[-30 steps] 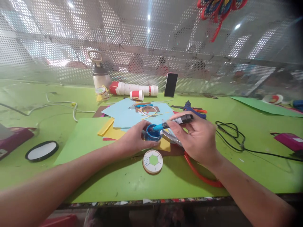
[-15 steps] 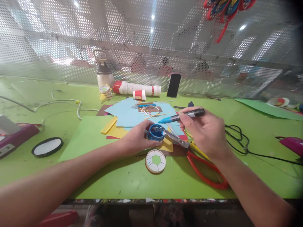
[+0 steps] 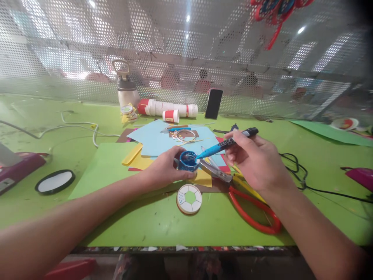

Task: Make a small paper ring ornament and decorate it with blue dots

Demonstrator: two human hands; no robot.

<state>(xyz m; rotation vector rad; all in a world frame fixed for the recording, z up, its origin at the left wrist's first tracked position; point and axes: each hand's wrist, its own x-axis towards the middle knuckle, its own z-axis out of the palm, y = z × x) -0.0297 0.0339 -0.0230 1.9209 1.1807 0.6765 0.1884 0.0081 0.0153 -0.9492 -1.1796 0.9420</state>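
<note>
My left hand (image 3: 164, 170) grips a small round blue pot (image 3: 187, 160) that rests on coloured paper sheets (image 3: 163, 142) on the green table (image 3: 163, 221). My right hand (image 3: 256, 163) holds a brush with a black handle and blue-covered tip (image 3: 225, 144). The tip touches the rim of the blue pot. Just in front of the pot lies a white paper disc with a green centre (image 3: 189, 198).
Red-handled scissors (image 3: 247, 204) lie under my right wrist. A black cable (image 3: 297, 171) runs right. At the back stand a bottle (image 3: 127, 90), a white and red tube (image 3: 166, 108) and a phone (image 3: 213, 103). A black-rimmed disc (image 3: 55, 181) and a magenta device (image 3: 14, 167) lie left.
My right hand lifted the brush out of the pot, then lowered its tip back onto the pot's rim. My left hand kept hold of the pot.
</note>
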